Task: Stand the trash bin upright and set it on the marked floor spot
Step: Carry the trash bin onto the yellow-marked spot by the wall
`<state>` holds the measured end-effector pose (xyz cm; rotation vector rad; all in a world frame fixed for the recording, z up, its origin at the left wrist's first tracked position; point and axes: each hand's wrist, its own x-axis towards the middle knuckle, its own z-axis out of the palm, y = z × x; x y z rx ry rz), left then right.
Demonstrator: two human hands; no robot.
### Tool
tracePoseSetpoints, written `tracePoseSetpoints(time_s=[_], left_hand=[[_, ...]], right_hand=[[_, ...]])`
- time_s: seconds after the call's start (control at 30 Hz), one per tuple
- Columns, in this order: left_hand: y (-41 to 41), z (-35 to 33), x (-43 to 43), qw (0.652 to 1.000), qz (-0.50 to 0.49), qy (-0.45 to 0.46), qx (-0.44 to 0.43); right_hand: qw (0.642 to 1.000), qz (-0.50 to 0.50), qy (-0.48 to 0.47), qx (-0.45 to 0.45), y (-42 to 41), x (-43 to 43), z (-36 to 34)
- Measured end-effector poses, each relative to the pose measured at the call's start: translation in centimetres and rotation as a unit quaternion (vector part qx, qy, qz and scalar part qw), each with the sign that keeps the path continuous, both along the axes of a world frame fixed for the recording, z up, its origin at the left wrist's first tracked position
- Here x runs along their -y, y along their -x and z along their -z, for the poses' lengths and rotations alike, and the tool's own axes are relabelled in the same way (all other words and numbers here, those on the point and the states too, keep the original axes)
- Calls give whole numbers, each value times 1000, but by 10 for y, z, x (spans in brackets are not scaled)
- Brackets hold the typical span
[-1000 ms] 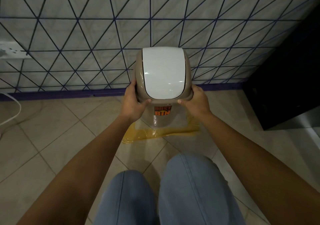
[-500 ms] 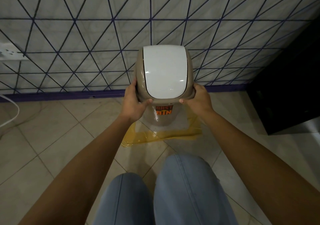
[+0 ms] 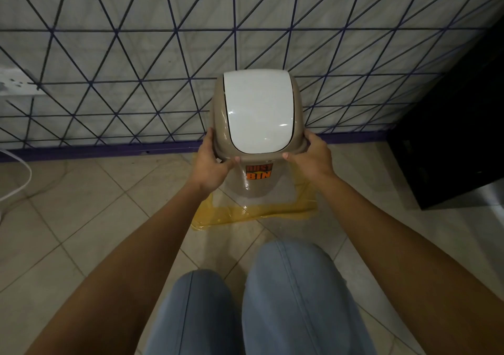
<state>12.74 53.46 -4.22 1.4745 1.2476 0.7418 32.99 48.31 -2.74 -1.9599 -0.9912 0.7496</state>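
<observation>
Fingers (image 3: 210,139) of both hands grip the trash bin (image 3: 256,191) at its lid rim; we lower it squarely inside the yellow floor mark (image 3: 272,212).

One bin (image 3: 253,188), with one white lid (image 3: 259,111) and one orange label (image 3: 258,171). Two hands: left (image 3: 211,167), right (image 3: 313,158). One yellow floor mark (image 3: 253,214). Two knees (image 3: 294,294) in blue jeans. One white cable (image 3: 19,182). One wall socket (image 3: 19,84). One black cabinet (image 3: 452,136).
</observation>
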Motion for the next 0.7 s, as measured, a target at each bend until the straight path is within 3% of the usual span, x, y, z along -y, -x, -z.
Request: tracePoseSetpoints(time_s=[0.33,0.7], left_hand=[[3,-1,-6,999,15,31,10],[-3,2,-2,1000,-8,7,2]], right_hand=[[1000,1,-8,19,1,9,6],[999,-16,3,29,-1,2,2]])
